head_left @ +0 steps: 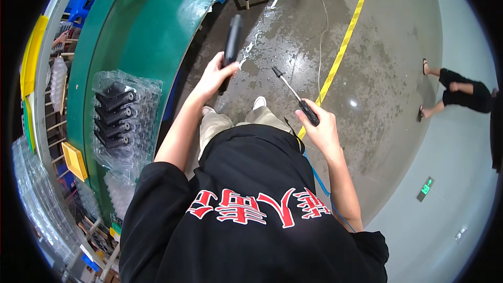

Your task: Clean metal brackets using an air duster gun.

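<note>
Gripping a black cylinder at twelve o'clock, the left hand wraps thumb and fingers round it; the right hand pinches a black-handled tool towards two o'clock. A loosened grip could drop either onto the wet-looking floor.

Light is bright — floor glares, edges bend into black.

Left hand grips, ahead-left of torso; right hand grips, ahead-right of torso, closer in; forearms bare.
</note>
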Demonstrator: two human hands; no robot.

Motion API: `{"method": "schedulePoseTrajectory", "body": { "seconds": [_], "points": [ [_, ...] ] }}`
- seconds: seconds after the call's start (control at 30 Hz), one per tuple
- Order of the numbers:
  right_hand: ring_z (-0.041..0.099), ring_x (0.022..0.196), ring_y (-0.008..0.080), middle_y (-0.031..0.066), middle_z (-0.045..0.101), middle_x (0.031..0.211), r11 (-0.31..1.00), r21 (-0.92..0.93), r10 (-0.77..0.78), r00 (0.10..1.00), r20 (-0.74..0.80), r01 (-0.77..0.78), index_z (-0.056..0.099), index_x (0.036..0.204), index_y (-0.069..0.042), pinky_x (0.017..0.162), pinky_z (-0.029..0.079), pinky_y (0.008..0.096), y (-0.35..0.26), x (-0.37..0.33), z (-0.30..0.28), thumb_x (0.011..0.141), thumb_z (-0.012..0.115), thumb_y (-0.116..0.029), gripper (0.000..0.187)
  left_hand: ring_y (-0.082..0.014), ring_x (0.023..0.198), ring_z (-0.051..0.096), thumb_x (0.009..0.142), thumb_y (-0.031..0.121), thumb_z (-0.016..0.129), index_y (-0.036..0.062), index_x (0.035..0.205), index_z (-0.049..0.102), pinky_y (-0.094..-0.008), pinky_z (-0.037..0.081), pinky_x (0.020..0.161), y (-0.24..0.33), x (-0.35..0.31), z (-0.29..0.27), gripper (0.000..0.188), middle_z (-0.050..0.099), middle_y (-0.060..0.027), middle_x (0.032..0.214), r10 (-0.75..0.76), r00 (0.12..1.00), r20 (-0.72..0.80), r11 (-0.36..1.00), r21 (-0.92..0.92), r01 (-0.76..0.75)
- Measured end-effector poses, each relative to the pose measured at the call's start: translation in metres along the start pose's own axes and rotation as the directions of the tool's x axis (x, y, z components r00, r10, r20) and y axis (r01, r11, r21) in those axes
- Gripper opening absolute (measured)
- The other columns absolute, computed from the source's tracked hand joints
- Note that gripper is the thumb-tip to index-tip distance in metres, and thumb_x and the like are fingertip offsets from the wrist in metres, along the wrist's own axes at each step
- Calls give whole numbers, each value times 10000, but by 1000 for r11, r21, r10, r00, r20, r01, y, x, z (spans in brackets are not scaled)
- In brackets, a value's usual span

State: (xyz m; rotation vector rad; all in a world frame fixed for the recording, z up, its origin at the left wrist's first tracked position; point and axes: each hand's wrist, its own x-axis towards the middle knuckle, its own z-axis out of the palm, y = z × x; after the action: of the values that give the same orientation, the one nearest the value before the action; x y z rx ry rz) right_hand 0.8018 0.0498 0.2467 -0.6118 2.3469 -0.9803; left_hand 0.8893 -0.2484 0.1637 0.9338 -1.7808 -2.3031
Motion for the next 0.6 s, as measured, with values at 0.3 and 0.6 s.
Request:
{"method": "schedulePoseTrajectory", "body": {
  "seconds": [0.3, 0.6],
  "points": [
    [639, 706, 181, 100, 731, 932, 999, 52, -6, 999, 43, 4, 666, 1144, -27, 656, 496, 278, -6, 3, -1, 836, 714, -159, 338, -106, 616, 493, 860, 232, 682, 55, 1092, 581, -238, 393, 587, 1, -9, 14, 308, 564, -12, 721, 18, 975, 222, 929, 356, -98],
    [626, 689, 190, 106, 725, 934, 997, 48, -67, 994, 89, 63, 655, 1155, -31, 649, 490, 287, -21, -7, 3, 841, 708, -158, 342, -142, 616, 492, 764, 200, 756, 16, 897, 635, -272, 424, 612, 19, -5, 34, 258, 583, -30, 678, -3, 984, 181, 818, 566, -102]
  ]
}}
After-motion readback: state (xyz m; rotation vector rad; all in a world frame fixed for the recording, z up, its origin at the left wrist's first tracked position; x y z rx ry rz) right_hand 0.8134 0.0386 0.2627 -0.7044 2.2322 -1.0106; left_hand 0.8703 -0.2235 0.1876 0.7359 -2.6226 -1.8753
